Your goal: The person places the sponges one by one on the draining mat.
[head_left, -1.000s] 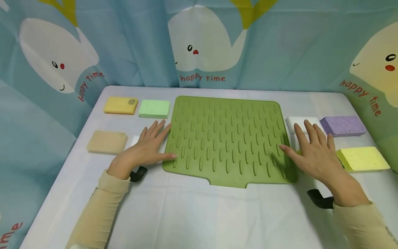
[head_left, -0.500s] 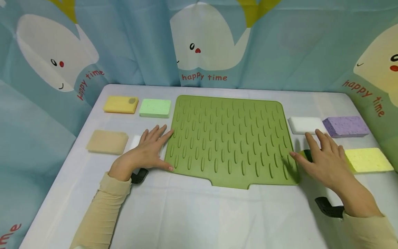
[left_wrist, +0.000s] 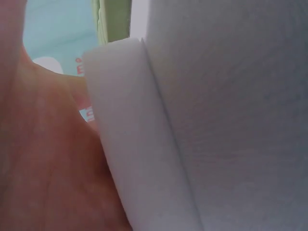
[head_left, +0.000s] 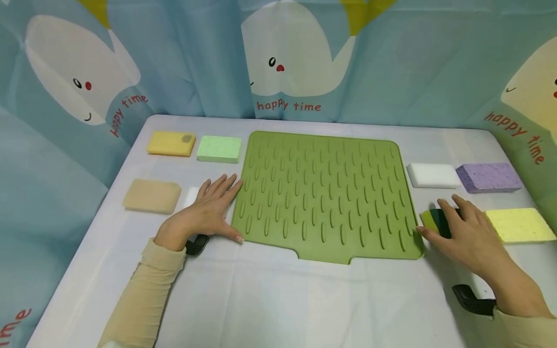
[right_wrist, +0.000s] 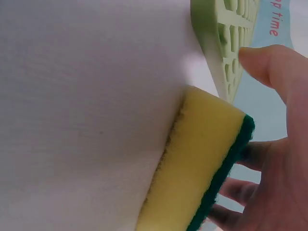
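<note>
Checking the head view, you find the mat point(head_left: 326, 193) flat on the counter point(head_left: 283, 299). Your left hand point(head_left: 206, 212) is released, fingers spread along the mat's left edge; contact cannot be confirmed. Your right hand point(head_left: 472, 237) is also released, fingers loosely bent over the scourer point(head_left: 441, 222), which lies just beside the mat's right edge. A white sponge point(head_left: 433, 175) and a purple sponge point(head_left: 489, 177) lie beyond your right hand, a yellow sponge point(head_left: 520, 225) to its right.

In the left wrist view, a white block point(left_wrist: 130, 125) lies beside your palm, ungripped.

In the right wrist view, the scourer rests on the counter, green layer toward your palm.
</note>
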